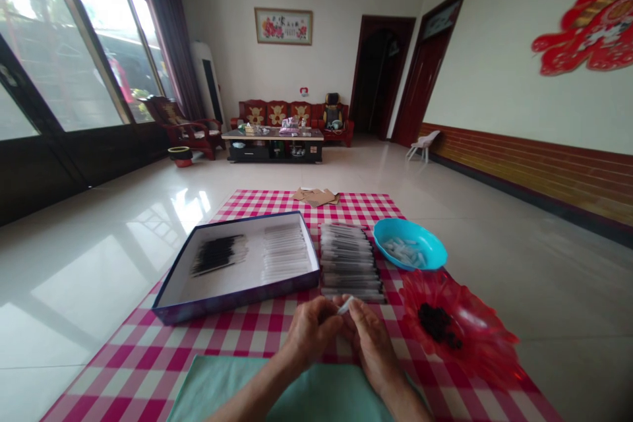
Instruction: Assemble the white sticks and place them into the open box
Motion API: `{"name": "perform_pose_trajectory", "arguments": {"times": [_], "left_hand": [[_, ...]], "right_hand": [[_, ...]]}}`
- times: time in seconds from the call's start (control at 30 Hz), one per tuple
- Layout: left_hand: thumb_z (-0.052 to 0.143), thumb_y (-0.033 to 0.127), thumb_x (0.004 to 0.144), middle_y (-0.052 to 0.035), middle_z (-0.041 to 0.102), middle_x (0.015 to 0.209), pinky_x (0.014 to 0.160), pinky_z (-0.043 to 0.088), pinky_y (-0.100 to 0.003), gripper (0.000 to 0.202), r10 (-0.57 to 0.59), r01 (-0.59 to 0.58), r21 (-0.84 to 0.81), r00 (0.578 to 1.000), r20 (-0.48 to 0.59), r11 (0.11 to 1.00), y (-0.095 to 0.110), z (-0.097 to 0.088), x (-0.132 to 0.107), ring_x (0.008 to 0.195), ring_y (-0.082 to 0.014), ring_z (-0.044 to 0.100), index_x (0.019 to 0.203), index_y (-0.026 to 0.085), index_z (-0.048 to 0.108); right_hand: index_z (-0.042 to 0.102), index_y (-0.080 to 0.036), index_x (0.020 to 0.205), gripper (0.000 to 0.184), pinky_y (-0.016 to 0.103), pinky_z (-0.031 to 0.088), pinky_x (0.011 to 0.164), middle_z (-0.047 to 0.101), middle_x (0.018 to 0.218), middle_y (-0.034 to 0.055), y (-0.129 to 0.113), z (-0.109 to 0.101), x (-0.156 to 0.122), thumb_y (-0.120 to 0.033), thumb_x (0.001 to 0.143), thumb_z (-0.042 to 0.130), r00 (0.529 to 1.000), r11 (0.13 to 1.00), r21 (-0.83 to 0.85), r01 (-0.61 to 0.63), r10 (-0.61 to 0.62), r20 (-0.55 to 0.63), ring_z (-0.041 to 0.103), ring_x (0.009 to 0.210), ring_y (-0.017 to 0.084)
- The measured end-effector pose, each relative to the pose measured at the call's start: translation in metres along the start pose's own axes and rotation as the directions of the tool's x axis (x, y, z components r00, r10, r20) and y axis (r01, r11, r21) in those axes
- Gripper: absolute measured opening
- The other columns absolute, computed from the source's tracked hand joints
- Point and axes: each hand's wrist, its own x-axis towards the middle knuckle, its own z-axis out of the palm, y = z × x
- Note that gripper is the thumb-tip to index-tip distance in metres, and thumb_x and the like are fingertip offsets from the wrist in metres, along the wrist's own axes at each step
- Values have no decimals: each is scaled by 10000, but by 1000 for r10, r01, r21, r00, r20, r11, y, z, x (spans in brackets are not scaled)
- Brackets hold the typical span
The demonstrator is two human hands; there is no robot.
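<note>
My left hand [311, 333] and my right hand [370, 339] meet over the near side of the table, fingers closed in a pinch. Between the fingertips shows a small whitish translucent piece [345, 305], like a pen part; the rest is hidden by the fingers. Just beyond the hands lies a row of pens [349, 260], side by side. To the left, a shallow box [237, 285] holds dark pen refills [217, 255] and clear pen barrels [284, 252]. At the right, a blue bowl [435, 244] contains small translucent pieces [404, 251].
A red petal-edged bowl [482, 323] with small black pieces [438, 323] stands near my right hand. Under my forearms lies a green cloth [217, 382] on the checked tablecloth [113, 362]. Cardboard scraps [316, 196] rest at the far edge.
</note>
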Motion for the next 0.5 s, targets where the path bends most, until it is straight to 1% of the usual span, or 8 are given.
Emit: {"name": "perform_pose_trajectory", "arguments": {"times": [0.07, 0.13, 0.2, 0.27, 0.3, 0.37, 0.43, 0.5], "left_hand": [[573, 194, 760, 8, 649, 672, 563, 410, -217, 25, 133, -111, 223, 987, -87, 968, -1, 4, -4, 608, -123, 580, 744, 180, 586], [530, 173, 801, -4, 656, 731, 614, 433, -226, 62, 253, -190, 399, 961, -109, 897, -3, 6, -7, 667, -135, 601, 792, 197, 586], [478, 174, 845, -18, 634, 727, 623, 439, -231, 114, 370, -262, 550, 925, -92, 793, -4, 7, -10, 670, -140, 593, 797, 204, 577], [418, 181, 883, -26, 608, 695, 612, 434, -234, 188, 445, -316, 642, 894, -44, 698, -3, 7, -12, 639, -140, 574, 773, 203, 570], [398, 190, 895, -27, 602, 682, 603, 429, -233, 214, 452, -329, 654, 892, -22, 682, -3, 8, -12, 625, -139, 569, 766, 202, 569], [398, 220, 904, -25, 616, 683, 598, 422, -229, 221, 408, -312, 610, 913, -21, 728, -2, 8, -12, 626, -136, 577, 779, 201, 579], [448, 267, 884, -13, 626, 652, 572, 408, -224, 194, 279, -186, 516, 954, -110, 836, -4, 4, -9, 606, -134, 582, 778, 199, 596], [510, 313, 840, 0, 607, 575, 520, 386, -220, 198, 109, -22, 372, 971, -214, 928, -9, -3, -3, 546, -132, 565, 715, 188, 598]], "right_hand": [[661, -199, 937, 340, 329, 520, 689, 691, 830, 48, 2, -1, 2, -493, 775, 607, 997, 995, 87, -48, 43, 66, 650, 770, 207], [666, -191, 906, 287, 337, 516, 711, 696, 834, 48, 6, -3, 2, -439, 764, 647, 994, 986, 151, -76, 63, 89, 650, 772, 206], [675, -189, 882, 254, 342, 517, 721, 704, 841, 45, 11, -4, 2, -409, 754, 668, 995, 981, 176, -83, 71, 72, 653, 776, 206], [683, -191, 878, 242, 341, 518, 734, 711, 860, 42, 15, -4, 2, -397, 751, 675, 996, 982, 172, -78, 70, 50, 657, 797, 208], [685, -192, 883, 244, 341, 519, 740, 714, 873, 43, 16, -5, 2, -396, 749, 676, 997, 984, 164, -73, 67, 41, 658, 815, 212], [686, -192, 909, 262, 349, 521, 757, 717, 914, 55, 16, -7, 3, -400, 749, 672, 998, 985, 161, -64, 62, 16, 658, 861, 226], [683, -190, 907, 281, 360, 526, 767, 716, 947, 63, 14, -12, 6, -410, 731, 684, 996, 976, 211, -50, 63, -56, 658, 895, 237], [676, -191, 869, 282, 364, 526, 784, 719, 947, 56, 11, -17, 9, -407, 694, 718, 987, 952, 306, -29, 75, -140, 663, 908, 235]]}}
